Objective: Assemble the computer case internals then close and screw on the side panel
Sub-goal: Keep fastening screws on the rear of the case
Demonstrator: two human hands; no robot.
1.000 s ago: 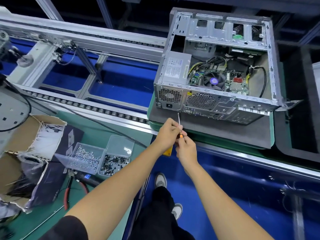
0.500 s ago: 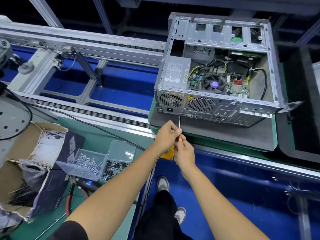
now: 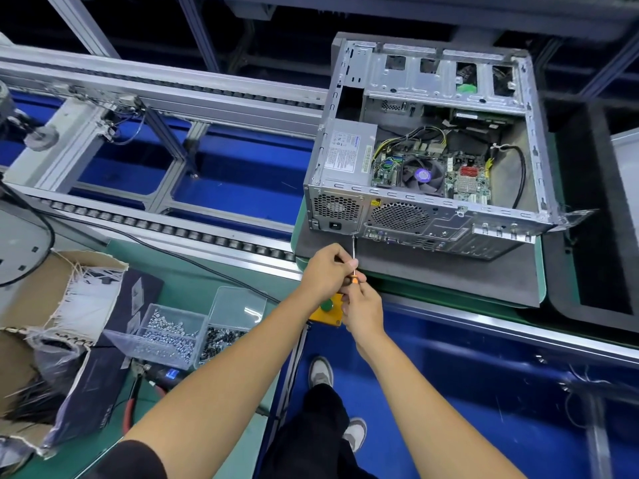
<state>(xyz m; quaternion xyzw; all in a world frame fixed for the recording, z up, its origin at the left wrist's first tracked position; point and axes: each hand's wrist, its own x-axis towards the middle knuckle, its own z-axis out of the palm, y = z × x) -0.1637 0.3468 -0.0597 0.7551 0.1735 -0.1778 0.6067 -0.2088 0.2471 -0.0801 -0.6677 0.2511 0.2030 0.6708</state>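
You gripped the screwdriver [image 3: 353, 252] with both hands: left hand [image 3: 326, 273] around the shaft, right hand [image 3: 361, 307] on the handle. The computer case [image 3: 428, 150] lay at one o'clock, side open. Advised: keep the tip square and pressed at the rear panel.

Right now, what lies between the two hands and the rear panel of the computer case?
In the head view, only the screwdriver's thin metal shaft bridges it, running from the hands up to the case's rear panel, over the dark foam mat.

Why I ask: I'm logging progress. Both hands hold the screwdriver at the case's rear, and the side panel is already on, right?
Not quite. The head view shows the computer case open, internals exposed. Both the left hand and right hand do hold the screwdriver at its rear.
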